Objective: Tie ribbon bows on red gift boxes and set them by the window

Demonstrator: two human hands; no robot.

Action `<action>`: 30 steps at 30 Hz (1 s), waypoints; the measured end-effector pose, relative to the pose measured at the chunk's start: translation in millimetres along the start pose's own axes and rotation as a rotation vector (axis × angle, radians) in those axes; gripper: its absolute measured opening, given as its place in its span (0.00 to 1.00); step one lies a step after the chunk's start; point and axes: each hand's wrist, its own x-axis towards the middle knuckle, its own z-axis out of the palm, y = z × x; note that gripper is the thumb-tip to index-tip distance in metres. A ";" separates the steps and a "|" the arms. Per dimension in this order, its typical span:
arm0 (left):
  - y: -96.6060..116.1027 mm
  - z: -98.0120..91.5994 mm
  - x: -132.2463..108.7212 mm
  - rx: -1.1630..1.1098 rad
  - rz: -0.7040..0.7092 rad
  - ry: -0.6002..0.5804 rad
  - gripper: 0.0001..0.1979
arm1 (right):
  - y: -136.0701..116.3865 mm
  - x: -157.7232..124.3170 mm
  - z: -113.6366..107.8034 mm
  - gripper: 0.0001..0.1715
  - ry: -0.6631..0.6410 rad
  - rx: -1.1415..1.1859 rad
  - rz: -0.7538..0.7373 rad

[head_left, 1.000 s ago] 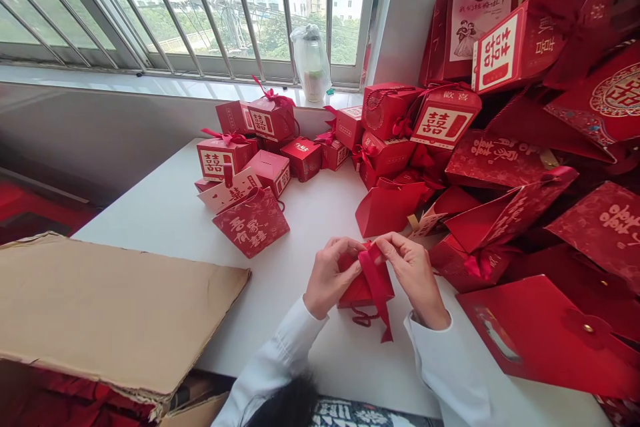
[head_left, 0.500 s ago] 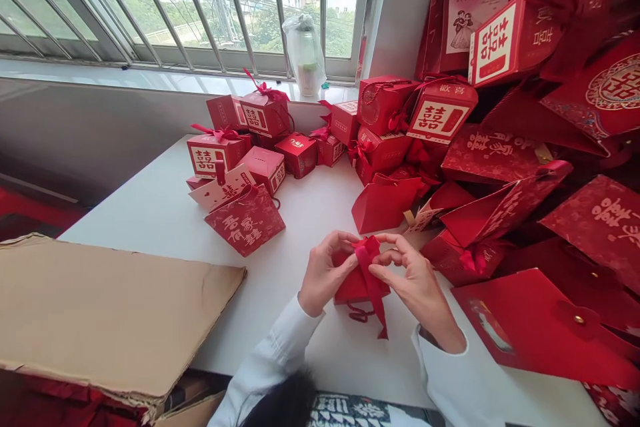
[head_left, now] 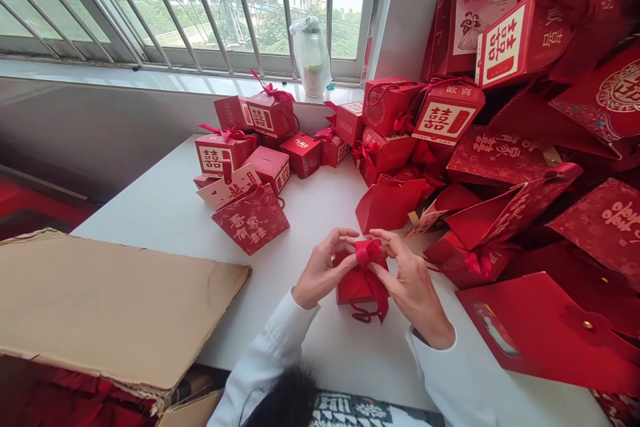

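— Red on red: what sits between the hands?
— A small red gift box (head_left: pixel 356 285), upright on the white desk (head_left: pixel 165 213) near its front edge. It narrows toward the top, where a red ribbon (head_left: pixel 369 253) is bunched into a loop. One ribbon tail hangs down the front face, and a thin red cord curls out at the base.
— And the grip?
— Closed on both sides. The left hand (head_left: pixel 323 271) pinches the ribbon loop from the left, thumb pressed to the box. The right hand (head_left: pixel 413 282) pinches the same loop from the right, its forefinger arched over the top.
— What lies around it?
— A heap of red boxes and bags (head_left: pixel 520 167) banks up against the wall on the right, just beside the right hand. A flat red bag with white characters (head_left: pixel 251 225) lies well apart at the left rear. A cardboard sheet (head_left: pixel 110 307) overlaps the desk's left corner. A plastic-wrapped bottle (head_left: pixel 311 57) stands on the windowsill.
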 end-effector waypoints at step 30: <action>8.7 7.7 -9.0 0.377 0.078 0.188 0.13 | -1.1 2.3 7.5 0.07 0.058 -0.073 0.010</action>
